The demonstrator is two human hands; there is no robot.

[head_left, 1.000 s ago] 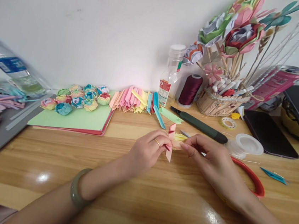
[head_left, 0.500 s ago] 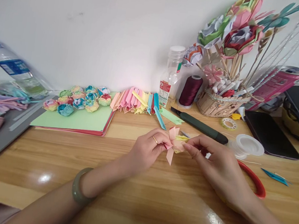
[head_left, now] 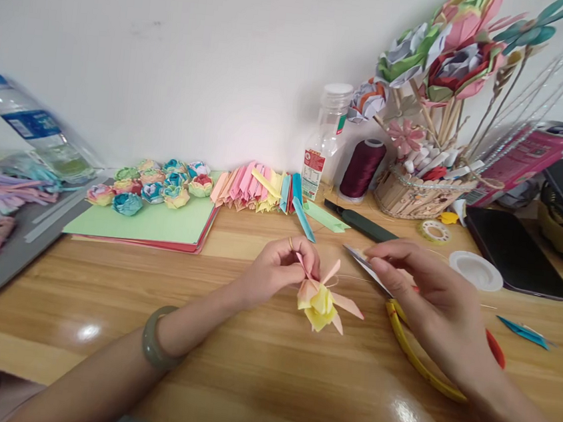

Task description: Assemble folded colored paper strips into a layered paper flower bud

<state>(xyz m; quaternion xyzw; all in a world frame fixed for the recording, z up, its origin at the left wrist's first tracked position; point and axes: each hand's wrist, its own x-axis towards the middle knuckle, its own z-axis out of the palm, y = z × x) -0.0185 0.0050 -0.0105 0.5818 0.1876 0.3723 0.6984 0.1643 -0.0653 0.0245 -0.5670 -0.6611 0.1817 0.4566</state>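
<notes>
My left hand [head_left: 283, 268] pinches the pink base of a yellow and pink paper flower [head_left: 321, 304], whose pink strips spread outward above the wooden table. To its right, my right hand [head_left: 423, 296] is over the scissors [head_left: 405, 345], with thumb and forefinger brought together near the blades. Whether the fingers grip anything there is too small to tell. The scissors have a yellow handle loop and a red one, the red partly hidden by my right hand. A thin thread runs between the flower and the scissors.
Small paper flowers [head_left: 127, 203] sit on green paper [head_left: 153, 228] at the left. Folded paper strips [head_left: 248, 187], a glass bottle [head_left: 326, 142], purple thread [head_left: 362, 170] and a flower basket [head_left: 416, 195] line the back. A phone [head_left: 518, 253] and white spool [head_left: 476, 270] lie right.
My right hand has let go of the flower and moved right, over the scissors. The flower has tipped down, its yellow centre now showing, still in my left hand.
</notes>
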